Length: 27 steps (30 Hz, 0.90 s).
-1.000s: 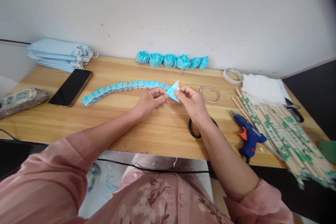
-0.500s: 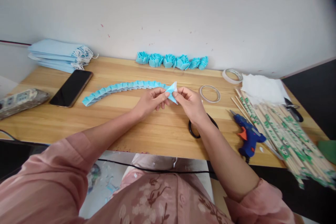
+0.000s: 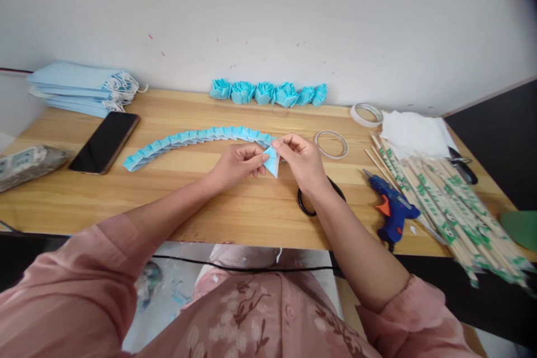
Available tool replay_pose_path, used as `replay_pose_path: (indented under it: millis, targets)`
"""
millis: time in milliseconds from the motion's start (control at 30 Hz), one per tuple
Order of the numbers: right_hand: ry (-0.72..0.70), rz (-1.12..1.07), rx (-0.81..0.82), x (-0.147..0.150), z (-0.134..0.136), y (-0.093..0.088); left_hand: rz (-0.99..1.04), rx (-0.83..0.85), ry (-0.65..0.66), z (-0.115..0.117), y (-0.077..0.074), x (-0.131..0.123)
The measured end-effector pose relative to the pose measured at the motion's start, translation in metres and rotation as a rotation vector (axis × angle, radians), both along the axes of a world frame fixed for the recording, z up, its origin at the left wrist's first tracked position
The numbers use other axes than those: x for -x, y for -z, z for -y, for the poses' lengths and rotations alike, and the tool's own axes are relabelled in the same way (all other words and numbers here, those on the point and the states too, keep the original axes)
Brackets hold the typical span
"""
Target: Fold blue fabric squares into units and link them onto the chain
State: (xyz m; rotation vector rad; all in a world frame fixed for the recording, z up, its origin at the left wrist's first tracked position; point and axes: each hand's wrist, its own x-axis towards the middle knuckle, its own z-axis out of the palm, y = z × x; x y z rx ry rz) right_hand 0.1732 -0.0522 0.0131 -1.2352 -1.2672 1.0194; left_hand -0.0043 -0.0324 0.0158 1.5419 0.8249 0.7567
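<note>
Between my two hands is a small folded blue triangle of thin fabric point(image 3: 272, 163), its point hanging down. My left hand point(image 3: 237, 166) pinches its left side with thumb and fingers. My right hand point(image 3: 301, 159) grips its upper right edge between thumb and forefinger. Just behind, a curved row of folded blue pieces point(image 3: 184, 139) lies on the wooden table point(image 3: 235, 212), its right end partly hidden by my hands. Under my right wrist lies a black-handled object point(image 3: 305, 204), mostly covered.
Blue fabric roses point(image 3: 265, 93) line the wall. At left are stacked face masks point(image 3: 75, 86), a phone point(image 3: 104, 142) and a power strip point(image 3: 31, 165). At right are tape rolls point(image 3: 331, 144) point(image 3: 366, 115), a blue glue gun point(image 3: 392, 201), wrapped chopsticks point(image 3: 457, 207) and white sheets point(image 3: 415, 133).
The blue triangle has turned so that its point hangs downward. My right thumb and forefinger have moved up to its top corner. The view has shifted slightly.
</note>
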Motion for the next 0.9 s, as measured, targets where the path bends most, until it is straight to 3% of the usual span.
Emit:
replay_pose_path:
  millis: [133, 233, 400, 900]
  targets:
    - [0.081, -0.128, 0.036, -0.0021, -0.0016, -0.0033, 0.004, 0.013, -0.02, -0.0007, 0.0012, 0.0001]
    - [0.012, -0.168, 0.081, -0.004, -0.0013, -0.0033, 0.016, 0.011, -0.091, -0.0013, 0.0006, 0.0001]
    - [-0.158, -0.029, 0.109, -0.0029, 0.0022, -0.0047, 0.038, 0.0, -0.156, -0.0023, -0.0005, 0.0]
    - [-0.155, 0.08, 0.018, -0.0021, -0.0001, 0.0, 0.045, 0.014, -0.157, -0.0048, 0.0019, 0.0006]
